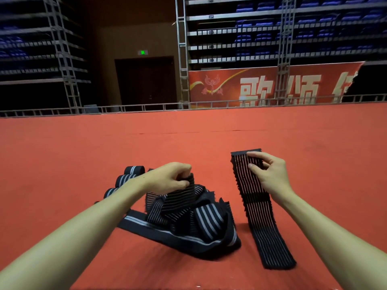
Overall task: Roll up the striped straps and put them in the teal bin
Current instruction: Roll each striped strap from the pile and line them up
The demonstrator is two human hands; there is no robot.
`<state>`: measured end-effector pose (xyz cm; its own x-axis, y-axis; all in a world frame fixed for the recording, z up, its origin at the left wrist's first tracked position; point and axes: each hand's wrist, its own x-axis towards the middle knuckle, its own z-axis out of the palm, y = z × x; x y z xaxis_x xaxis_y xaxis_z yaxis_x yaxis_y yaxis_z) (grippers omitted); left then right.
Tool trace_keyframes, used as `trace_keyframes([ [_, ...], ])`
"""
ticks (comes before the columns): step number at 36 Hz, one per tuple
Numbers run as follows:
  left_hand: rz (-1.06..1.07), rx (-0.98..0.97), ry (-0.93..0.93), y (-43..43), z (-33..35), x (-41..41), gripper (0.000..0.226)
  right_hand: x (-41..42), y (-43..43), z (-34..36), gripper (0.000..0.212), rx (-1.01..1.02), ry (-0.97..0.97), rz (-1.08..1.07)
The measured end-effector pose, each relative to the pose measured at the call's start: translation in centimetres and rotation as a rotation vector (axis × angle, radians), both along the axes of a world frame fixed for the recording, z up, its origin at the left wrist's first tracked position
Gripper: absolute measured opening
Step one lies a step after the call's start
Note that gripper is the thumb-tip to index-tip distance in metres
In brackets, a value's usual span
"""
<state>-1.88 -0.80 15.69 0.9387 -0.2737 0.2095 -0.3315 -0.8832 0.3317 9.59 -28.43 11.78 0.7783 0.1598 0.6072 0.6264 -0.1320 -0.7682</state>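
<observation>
A tangled pile of black straps with white stripes (188, 218) lies on the red floor in front of me. My left hand (169, 176) grips the end of one strap (180, 195) and lifts it out of the pile. A separate striped strap (257, 210) lies stretched flat to the right, running away from me. My right hand (270, 172) pinches its far end near the top. Three rolled-up straps (127, 178) sit in a row just left of the pile, partly behind my left forearm. No teal bin is in view.
The red carpet (83, 153) spreads wide around the straps. A metal railing (146, 106) marks its far edge. Beyond stand scaffold towers (182, 49), a red banner (272, 86) and tiers of blue seats.
</observation>
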Motion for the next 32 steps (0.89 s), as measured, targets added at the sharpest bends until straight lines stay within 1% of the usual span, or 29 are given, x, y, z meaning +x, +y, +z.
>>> trace_keyframes([
  [3,0.032,-0.135,0.045,0.0,-0.6,0.0,0.023,-0.1,0.2,0.0,0.031,-0.003,0.002,0.006],
  [5,0.016,-0.191,0.116,-0.1,-0.9,-0.1,0.025,0.1,0.2,-0.1,0.030,-0.002,0.002,0.012],
  [9,0.022,-0.142,0.102,-0.2,-1.0,0.4,0.033,0.2,0.0,0.2,0.030,0.001,-0.006,0.017],
  [14,0.140,-0.156,0.042,-0.6,-0.7,1.0,0.031,0.0,-0.1,0.8,0.031,0.013,-0.022,0.012],
  [17,0.207,-0.095,-0.017,-0.9,-0.4,1.2,0.024,-0.1,0.0,1.2,0.031,0.039,-0.022,0.014],
  [19,0.226,-0.062,-0.046,-0.8,-0.3,1.2,0.015,-0.2,0.0,1.5,0.033,0.069,-0.017,0.016],
  [20,0.220,-0.047,-0.054,-0.8,-0.3,1.2,0.010,-0.3,-0.1,1.6,0.034,0.087,-0.016,0.017],
  [23,0.178,-0.039,-0.092,-0.9,-0.2,1.2,0.007,-0.5,0.0,2.0,0.035,0.128,0.006,0.021],
  [26,0.198,-0.128,-0.135,-1.1,0.0,1.1,0.009,-0.5,0.1,2.3,0.037,0.153,0.021,0.028],
  [29,0.195,-0.299,-0.128,-1.9,0.8,0.7,0.024,-0.8,0.2,2.8,0.036,0.161,0.006,0.042],
  [32,0.143,-0.449,-0.175,-2.9,2.1,0.3,0.027,-1.0,0.4,3.4,0.036,0.178,0.022,0.053],
])
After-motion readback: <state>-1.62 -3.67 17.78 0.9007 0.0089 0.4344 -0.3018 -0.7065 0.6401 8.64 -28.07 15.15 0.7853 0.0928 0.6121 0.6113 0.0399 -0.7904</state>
